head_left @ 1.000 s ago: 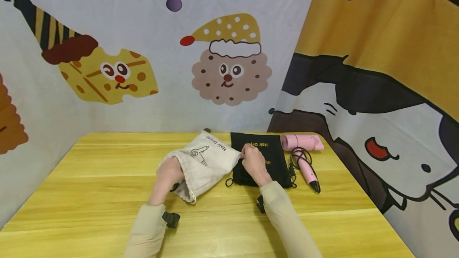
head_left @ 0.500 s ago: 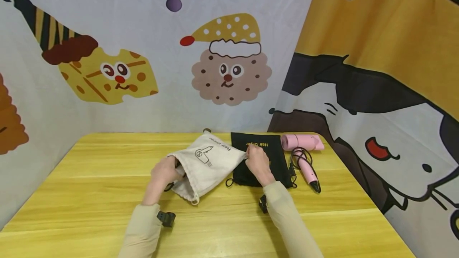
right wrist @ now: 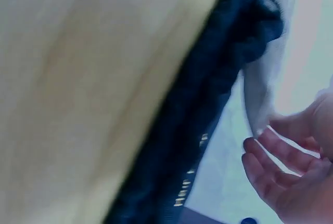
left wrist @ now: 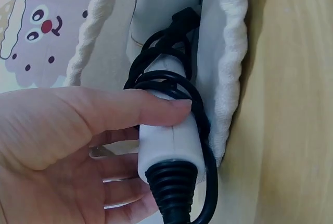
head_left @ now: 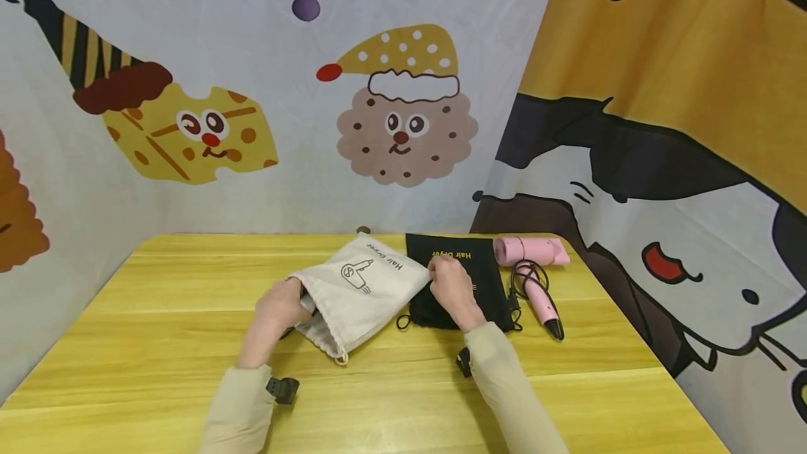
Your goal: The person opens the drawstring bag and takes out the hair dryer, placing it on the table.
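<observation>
A white drawstring bag (head_left: pixel 384 293), printed "Hair Dryer", lies slanted on the table with its mouth towards the near left. At that mouth my left hand (head_left: pixel 277 307) grips the handle of a white hair dryer (left wrist: pixel 169 143). In the left wrist view, the thumb lies across the handle, and a black cord (left wrist: pixel 195 91) is looped round it. The dryer's far part is inside the bag, between its fabric walls. My right hand (head_left: pixel 452 289) pinches the bag's closed corner; the right wrist view shows thumb and fingertips (right wrist: pixel 253 148) meeting at the fabric.
A black drawstring bag (head_left: pixel 488 300) lies flat under and beside my right hand. Right of it, near the table's back right corner, is a pink hair dryer (head_left: pixel 536 293) with its black cord coiled. A printed curtain (head_left: pixel 315 209) stands behind the wooden table (head_left: pixel 157 314).
My left hand, earlier deeper in the bag, has drawn back to the left with the dryer's handle. My right hand and the bag's corner have shifted slightly right.
</observation>
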